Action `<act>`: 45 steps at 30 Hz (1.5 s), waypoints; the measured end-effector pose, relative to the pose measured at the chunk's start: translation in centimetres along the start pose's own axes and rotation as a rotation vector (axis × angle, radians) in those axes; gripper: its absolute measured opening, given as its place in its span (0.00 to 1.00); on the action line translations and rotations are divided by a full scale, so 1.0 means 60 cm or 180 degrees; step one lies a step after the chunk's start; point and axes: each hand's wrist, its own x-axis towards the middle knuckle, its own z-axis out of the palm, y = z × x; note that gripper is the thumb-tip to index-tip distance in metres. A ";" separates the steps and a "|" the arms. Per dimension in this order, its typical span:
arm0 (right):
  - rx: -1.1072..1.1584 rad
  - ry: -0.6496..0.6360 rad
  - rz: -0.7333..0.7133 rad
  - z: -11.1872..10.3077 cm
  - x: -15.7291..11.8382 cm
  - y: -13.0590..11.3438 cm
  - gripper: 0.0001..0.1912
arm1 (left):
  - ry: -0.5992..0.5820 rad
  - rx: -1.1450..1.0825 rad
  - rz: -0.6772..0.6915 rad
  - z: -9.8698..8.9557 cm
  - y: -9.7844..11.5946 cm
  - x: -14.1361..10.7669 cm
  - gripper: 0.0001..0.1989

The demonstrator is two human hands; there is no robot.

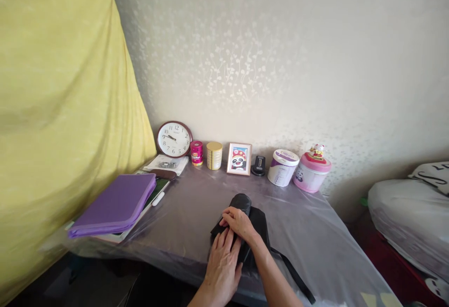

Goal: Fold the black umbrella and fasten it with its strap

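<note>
A black fabric bundle [241, 201], partly rolled, lies near the front of the table with a wider flat part [259, 225] on its right. A black strap [294, 274] trails from it toward the lower right. My left hand [223, 260] rests over the near part of the roll, fingers extended forward on it and thumb at its right side. Crossing above it, my right hand [238, 223] has its fingers bent over the top of the roll. Both hands touch each other. Much of the bundle is hidden under them, and its exact kind cannot be made out.
The table [185, 213] has a clear plastic cover. At left lie a purple folder [115, 202] and a white pen-like object [158, 199]. Along the wall stand a clock [174, 139], a pink can [197, 153], a yellow-lidded can [214, 156], a picture frame [239, 159] and two tubs [282, 169].
</note>
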 end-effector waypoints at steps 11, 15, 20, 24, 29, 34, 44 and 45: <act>-0.0065 0.0422 -0.0614 -0.002 -0.043 0.007 0.12 | -0.0218 -0.0234 -0.0212 0.033 -0.016 -0.009 0.31; -0.0490 0.0534 -0.1221 -0.008 -0.064 0.020 0.14 | -0.0240 -0.0132 -0.0206 0.031 -0.013 -0.008 0.30; -0.0819 0.0587 -0.1384 -0.015 -0.040 0.052 0.14 | -0.0378 0.0112 -0.0304 0.026 -0.008 -0.006 0.38; -0.1103 0.0696 -0.1328 -0.019 -0.009 0.069 0.15 | -0.0381 0.0074 -0.0260 0.032 -0.014 -0.006 0.38; -0.1319 0.0791 -0.1146 -0.027 0.026 0.082 0.15 | -0.0684 0.0039 -0.0404 0.026 -0.010 0.000 0.40; -0.1465 0.0859 -0.0916 -0.037 0.056 0.091 0.15 | -0.0974 0.0117 -0.0609 0.005 0.005 0.011 0.43; -0.1499 0.1149 -0.0314 -0.052 0.099 0.108 0.15 | -0.1075 0.0142 -0.0792 -0.012 0.016 0.010 0.43; -0.1505 0.1240 -0.0238 -0.056 0.098 0.110 0.16 | -0.1089 0.0160 -0.0799 -0.013 0.017 0.010 0.43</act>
